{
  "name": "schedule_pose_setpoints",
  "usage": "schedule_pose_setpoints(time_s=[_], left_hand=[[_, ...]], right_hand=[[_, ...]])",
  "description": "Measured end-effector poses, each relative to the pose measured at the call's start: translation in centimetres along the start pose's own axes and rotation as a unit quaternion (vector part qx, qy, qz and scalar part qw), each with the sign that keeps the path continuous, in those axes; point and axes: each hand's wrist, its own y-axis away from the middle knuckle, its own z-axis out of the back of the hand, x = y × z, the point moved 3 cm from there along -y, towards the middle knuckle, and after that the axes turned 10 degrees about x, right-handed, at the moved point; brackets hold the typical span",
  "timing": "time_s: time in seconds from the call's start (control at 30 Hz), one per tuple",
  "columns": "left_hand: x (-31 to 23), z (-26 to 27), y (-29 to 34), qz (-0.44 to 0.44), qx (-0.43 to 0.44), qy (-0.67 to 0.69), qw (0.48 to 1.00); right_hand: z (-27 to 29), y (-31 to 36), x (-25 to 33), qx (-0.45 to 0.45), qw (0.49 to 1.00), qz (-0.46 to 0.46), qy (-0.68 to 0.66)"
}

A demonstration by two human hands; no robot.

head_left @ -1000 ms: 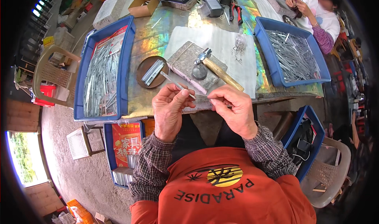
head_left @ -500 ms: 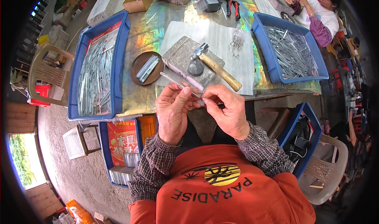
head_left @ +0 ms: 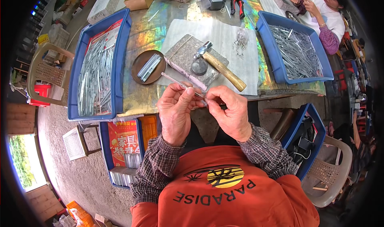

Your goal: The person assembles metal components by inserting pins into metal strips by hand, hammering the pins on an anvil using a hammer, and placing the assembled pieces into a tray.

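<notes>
Since a second earlier, the right hand (head_left: pixel 230 113) had closed in on the left hand (head_left: pixel 176 115), so that its fingertips, which had been a little apart from the thin metal rod (head_left: pixel 173 79), now met at the rod's near end. Both hands were raised just on the near side of the stone block (head_left: pixel 180 53). The left hand was clamped on the rod, thumb pressed against bent fingers, and the rod's far end stuck out free by the block's near left corner. The right thumb and forefinger were together, with no gap showing at their tips; I couldn't tell whether they pinched the rod itself or some small bit at its end.

On the block lay a hammer (head_left: pixel 220 67), its wooden handle reaching past the block's right side, and a dark disc (head_left: pixel 199 67) beside it. Just left of the block, a brown plate (head_left: pixel 140 60) held a small bundle of rods (head_left: pixel 149 68). Farther left of the block stood a blue tray (head_left: pixel 121 67) full of loose rods; well to its right, a second blue tray (head_left: pixel 268 43) held more metal pieces. Red-handled pliers (head_left: pixel 241 7) lay well beyond the block.
</notes>
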Motion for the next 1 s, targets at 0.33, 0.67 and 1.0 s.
schedule_pose_setpoints(time_s=[0.33,0.67,1.0], left_hand=[[0.6,-0.8,0.0,-0.067,-0.008,0.012,0.998],[1.5,-0.2,0.2,-0.069,-0.006,0.007,0.998],[1.4,0.2,0.6,-0.044,-0.018,0.053,0.997]], right_hand=[[-0.1,0.2,0.2,-0.023,0.997,0.028,0.071],[-0.5,0.7,-0.6,-0.05,0.998,0.005,0.03],[-0.1,0.8,-0.7,-0.04,0.997,-0.065,0.007]])
